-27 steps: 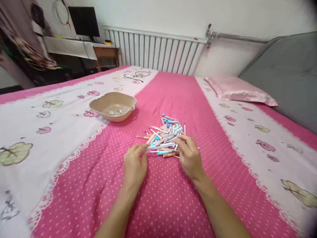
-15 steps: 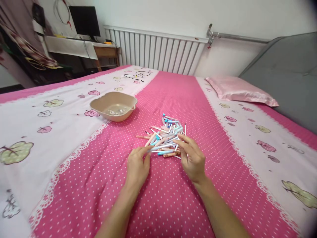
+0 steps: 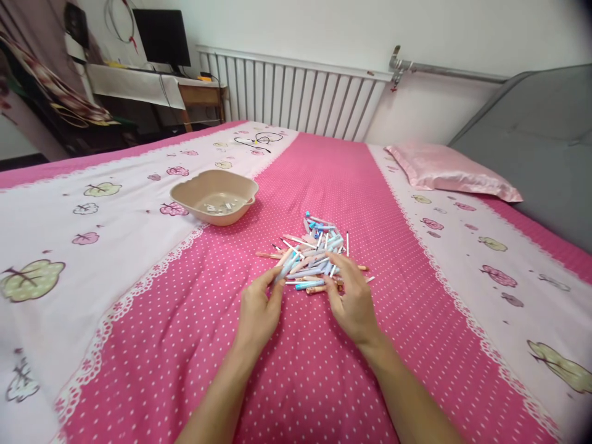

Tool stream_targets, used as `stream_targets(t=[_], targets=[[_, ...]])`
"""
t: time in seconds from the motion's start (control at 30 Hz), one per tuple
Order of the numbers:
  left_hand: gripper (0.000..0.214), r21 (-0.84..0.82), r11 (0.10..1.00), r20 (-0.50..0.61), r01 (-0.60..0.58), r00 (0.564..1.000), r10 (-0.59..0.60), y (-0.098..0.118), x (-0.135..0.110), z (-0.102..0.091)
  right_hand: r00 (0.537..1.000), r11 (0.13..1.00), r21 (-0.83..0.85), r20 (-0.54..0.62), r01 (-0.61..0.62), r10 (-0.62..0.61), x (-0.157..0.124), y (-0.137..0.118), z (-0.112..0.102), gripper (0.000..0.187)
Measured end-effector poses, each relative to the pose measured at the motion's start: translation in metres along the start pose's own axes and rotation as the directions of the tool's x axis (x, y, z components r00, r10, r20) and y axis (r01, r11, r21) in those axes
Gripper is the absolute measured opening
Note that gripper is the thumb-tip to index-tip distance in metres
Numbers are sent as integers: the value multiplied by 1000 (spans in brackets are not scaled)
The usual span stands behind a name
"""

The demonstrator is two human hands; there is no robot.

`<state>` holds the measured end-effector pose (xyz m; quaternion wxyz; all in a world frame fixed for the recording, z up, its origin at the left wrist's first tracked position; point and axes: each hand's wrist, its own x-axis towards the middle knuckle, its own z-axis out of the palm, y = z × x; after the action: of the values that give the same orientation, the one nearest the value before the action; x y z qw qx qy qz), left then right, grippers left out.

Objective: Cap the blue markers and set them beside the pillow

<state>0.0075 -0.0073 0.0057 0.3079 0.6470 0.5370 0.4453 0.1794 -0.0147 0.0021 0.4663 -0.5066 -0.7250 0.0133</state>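
Observation:
A heap of pastel pens [image 3: 315, 253], blue, pink, white and orange, lies on the pink dotted bedspread [image 3: 296, 345] in front of me. My left hand [image 3: 257, 311] pinches a light blue and white pen [image 3: 285, 269] at its near end, at the heap's left edge. My right hand [image 3: 351, 299] rests on the near right part of the heap, its fingers curled among the pens; what they grip is hidden.
A beige scalloped bowl [image 3: 214, 196] with small white bits inside sits to the far left of the heap. A pink pillow [image 3: 451, 173] lies at the back right by a grey headboard [image 3: 546, 148]. A black cable [image 3: 257, 141] is at the far end, before a radiator.
My left hand has drawn the pale pen out of the heap and tipped it upward. My right hand has slid a little toward me over the pens.

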Motion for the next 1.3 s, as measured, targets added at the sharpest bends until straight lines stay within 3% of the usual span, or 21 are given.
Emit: stream_targets(t=[0.13, 0.23, 0.47, 0.6, 0.67, 0.77, 0.9, 0.97, 1.03, 1.17, 1.3], targets=[[30, -76, 997, 16, 2, 1000, -1, 2, 2, 0, 958, 983, -170, 285, 67, -16, -1, 3, 3, 32], [32, -78, 997, 19, 15, 1000, -14, 2, 2, 1, 933, 966, -241, 360, 91, 2, -4, 2, 8, 26], [30, -77, 997, 20, 10, 1000, -8, 2, 1, 3, 938, 965, -239, 346, 108, -20, -5, 6, 13, 15], [30, -99, 995, 21, 13, 1000, -11, 2, 0, 3, 970, 998, -30, 237, 59, -50, -2, 4, 13, 18], [32, -102, 995, 8, 15, 1000, -14, 4, 1, 1, 987, 989, 143, 158, -27, 4, -2, 3, 13, 19], [32, -79, 997, -20, 11, 1000, -13, 5, 1, 0, 976, 893, 398, 27, -211, 218, -1, 4, 13, 17], [29, 41, 998, -22, -44, 999, 45, 5, 0, 0, 827, 605, 691, -19, -395, 561, 1, 7, 13, 23], [28, 110, 989, 15, -103, 995, 102, 4, -1, 1, 762, 461, 786, 19, -412, 648, 2, 8, 13, 26], [27, 162, 973, 58, -167, 985, 160, 3, -3, 2, 733, 383, 837, 31, -391, 680, 3, 8, 13, 26], [28, 205, 945, 146, -256, 962, 229, 1, -3, 3, 728, 342, 862, 46, -375, 684, 3, 7, 13, 27], [30, 222, 934, 175, -281, 954, 245, 0, -3, 3, 750, 384, 839, 42, -386, 661, 3, 4, 11, 31]])
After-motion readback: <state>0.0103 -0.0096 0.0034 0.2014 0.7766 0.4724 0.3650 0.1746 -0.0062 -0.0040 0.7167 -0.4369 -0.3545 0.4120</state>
